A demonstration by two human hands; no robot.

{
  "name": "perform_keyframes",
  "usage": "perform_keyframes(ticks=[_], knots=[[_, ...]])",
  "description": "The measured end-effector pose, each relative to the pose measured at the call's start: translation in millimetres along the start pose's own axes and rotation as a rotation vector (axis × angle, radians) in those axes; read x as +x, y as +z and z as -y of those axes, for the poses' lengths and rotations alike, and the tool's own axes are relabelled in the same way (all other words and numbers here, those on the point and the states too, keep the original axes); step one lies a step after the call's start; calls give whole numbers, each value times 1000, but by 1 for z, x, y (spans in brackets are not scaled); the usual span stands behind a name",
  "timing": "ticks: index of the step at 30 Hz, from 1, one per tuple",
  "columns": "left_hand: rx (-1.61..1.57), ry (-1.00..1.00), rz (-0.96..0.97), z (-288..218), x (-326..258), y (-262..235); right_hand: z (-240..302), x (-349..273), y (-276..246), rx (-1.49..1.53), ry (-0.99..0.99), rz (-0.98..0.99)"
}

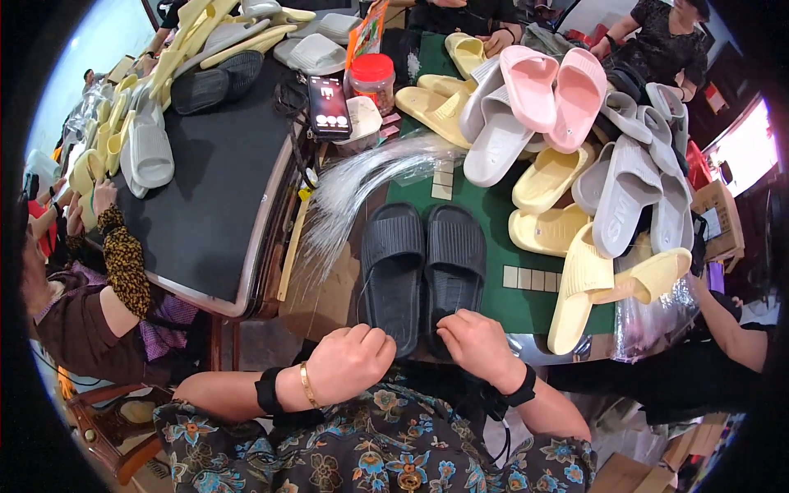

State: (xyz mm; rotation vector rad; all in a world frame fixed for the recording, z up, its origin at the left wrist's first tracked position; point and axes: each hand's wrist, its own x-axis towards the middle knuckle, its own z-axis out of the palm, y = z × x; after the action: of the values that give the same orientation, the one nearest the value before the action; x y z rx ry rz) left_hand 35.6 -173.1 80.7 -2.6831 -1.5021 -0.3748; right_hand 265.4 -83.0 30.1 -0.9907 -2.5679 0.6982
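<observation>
A pair of black slide slippers (423, 263) lies side by side on the green table (493, 238) right in front of me, toes pointing away. My left hand (349, 361) is curled into a loose fist at the heel of the left slipper. My right hand (477, 345) rests with fingers closed at the heel of the right slipper, pinching something thin that I cannot make out. A bundle of clear plastic tie strands (362, 181) fans out just beyond and left of the slippers.
A heap of yellow, grey and pink slippers (575, 148) fills the table's right side. A phone (329, 107) and a red-lidded jar (372, 78) stand at the back. A black-topped table (218, 181) with more slippers is on the left. Other people sit around.
</observation>
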Motion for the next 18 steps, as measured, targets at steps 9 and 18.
perform_keyframes(ticks=[9,18], knots=[[0,7,19,24,23,44,-10,15,-2,-78,19,-65],[-8,-129,-145,45,51,67,-14,26,-8,-11,16,-227]])
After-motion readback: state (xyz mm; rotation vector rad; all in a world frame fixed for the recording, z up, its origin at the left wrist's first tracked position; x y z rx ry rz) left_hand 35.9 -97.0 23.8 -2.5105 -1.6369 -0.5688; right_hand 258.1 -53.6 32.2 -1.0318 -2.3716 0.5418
